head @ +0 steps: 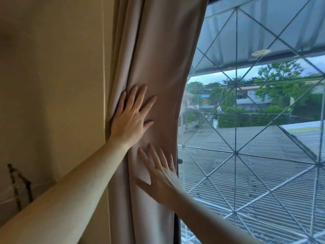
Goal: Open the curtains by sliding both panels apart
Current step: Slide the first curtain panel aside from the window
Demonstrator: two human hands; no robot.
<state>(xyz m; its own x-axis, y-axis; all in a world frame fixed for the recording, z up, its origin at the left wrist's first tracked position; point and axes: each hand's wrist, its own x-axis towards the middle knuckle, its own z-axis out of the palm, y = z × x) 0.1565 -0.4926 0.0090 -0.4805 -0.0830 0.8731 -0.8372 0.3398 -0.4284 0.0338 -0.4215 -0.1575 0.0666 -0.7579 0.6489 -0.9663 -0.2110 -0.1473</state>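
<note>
A beige-pink curtain panel (pixel 158 55) hangs bunched in folds at the left side of the window, next to the wall. My left hand (pixel 131 117) lies flat on the fabric with fingers spread, pressing it near the folds. Below it, my right hand (pixel 161 176) also rests flat on the panel with fingers apart, close to its right edge. Neither hand grips the cloth. Only this one panel is in view.
A yellowish wall (pixel 52 85) fills the left. To the right the uncovered window (pixel 255 138) shows a metal grille of crossed bars, corrugated roofs, trees and houses. A dark cord or strap (pixel 19 185) hangs on the wall at lower left.
</note>
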